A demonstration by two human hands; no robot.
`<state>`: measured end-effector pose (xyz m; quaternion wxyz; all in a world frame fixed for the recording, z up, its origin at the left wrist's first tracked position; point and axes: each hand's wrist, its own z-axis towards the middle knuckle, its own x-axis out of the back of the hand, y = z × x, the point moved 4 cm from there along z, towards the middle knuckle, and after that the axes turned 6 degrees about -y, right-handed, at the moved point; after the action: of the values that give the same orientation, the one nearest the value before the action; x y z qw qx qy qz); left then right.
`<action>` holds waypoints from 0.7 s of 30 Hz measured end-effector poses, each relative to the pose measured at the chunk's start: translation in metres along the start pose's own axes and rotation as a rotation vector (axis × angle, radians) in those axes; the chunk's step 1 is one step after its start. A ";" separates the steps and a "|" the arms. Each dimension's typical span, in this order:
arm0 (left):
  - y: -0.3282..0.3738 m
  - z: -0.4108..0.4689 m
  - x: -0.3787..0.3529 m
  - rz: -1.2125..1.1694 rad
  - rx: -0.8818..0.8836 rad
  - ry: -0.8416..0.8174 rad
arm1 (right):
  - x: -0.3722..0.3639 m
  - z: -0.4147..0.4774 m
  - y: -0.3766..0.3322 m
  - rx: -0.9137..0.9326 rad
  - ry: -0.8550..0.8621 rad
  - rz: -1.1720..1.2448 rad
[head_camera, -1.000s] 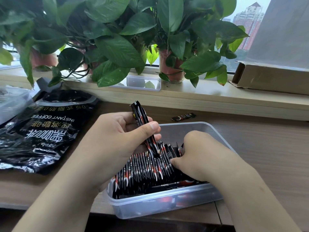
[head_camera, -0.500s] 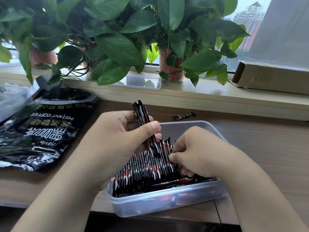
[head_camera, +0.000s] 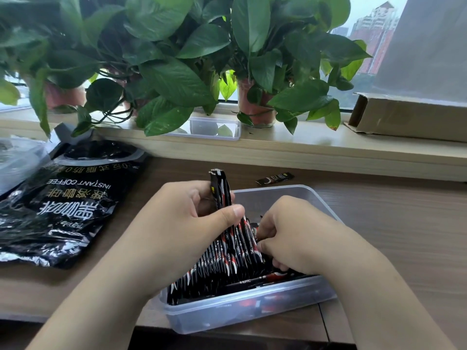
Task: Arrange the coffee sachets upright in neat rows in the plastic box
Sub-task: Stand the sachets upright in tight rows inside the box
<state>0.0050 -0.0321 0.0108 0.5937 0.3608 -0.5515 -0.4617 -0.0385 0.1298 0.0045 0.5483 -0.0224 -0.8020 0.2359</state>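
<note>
A clear plastic box [head_camera: 255, 311] stands at the table's near edge. Inside it a row of black-and-red coffee sachets [head_camera: 222, 261] stands upright, leaning back, with a few lying flat along the front wall. My left hand [head_camera: 187, 223] grips a small bundle of sachets [head_camera: 220, 190] that sticks up above the box, thumb pressed on its side. My right hand [head_camera: 290, 236] reaches into the box with curled fingers pinching the sachets at the far end of the row. One loose sachet [head_camera: 275, 178] lies on the table behind the box.
A black instant-coffee bag [head_camera: 63, 210] lies open on the left of the wooden table. Potted plants [head_camera: 255, 107] and a small clear tub [head_camera: 214, 128] stand on the windowsill behind. A cardboard box [head_camera: 409, 117] lies at the sill's right end.
My right hand has shifted left, closer against the far end of the row. The left hand keeps gripping its bundle in about the same place.
</note>
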 end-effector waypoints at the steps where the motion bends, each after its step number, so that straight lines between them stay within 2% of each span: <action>1: 0.001 0.000 -0.001 0.026 0.009 -0.012 | 0.002 0.000 0.001 0.003 0.012 0.032; 4: 0.002 0.001 -0.003 0.047 0.051 -0.042 | 0.010 0.000 0.006 0.021 0.031 0.107; 9: 0.008 0.007 -0.002 -0.083 0.132 -0.073 | 0.015 -0.004 0.013 0.047 0.003 0.102; 11: 0.011 0.011 -0.001 -0.136 0.152 -0.060 | 0.025 -0.006 0.016 0.080 0.108 0.116; 14: 0.018 0.019 -0.003 -0.248 0.144 -0.046 | 0.044 -0.017 0.013 0.232 0.256 0.393; 16: 0.026 0.024 -0.011 -0.320 0.134 -0.100 | 0.046 -0.025 0.004 0.344 0.212 0.505; 18: 0.029 0.027 -0.019 -0.322 0.127 -0.142 | 0.044 -0.028 -0.002 0.405 0.195 0.503; 21: 0.026 0.027 -0.022 -0.342 0.137 -0.158 | 0.044 -0.027 0.001 0.383 0.183 0.519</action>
<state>-0.0173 -0.0007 0.0314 0.4356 0.4513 -0.5570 -0.5443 -0.0325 0.1531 0.0505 0.5339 -0.1436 -0.6581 0.5111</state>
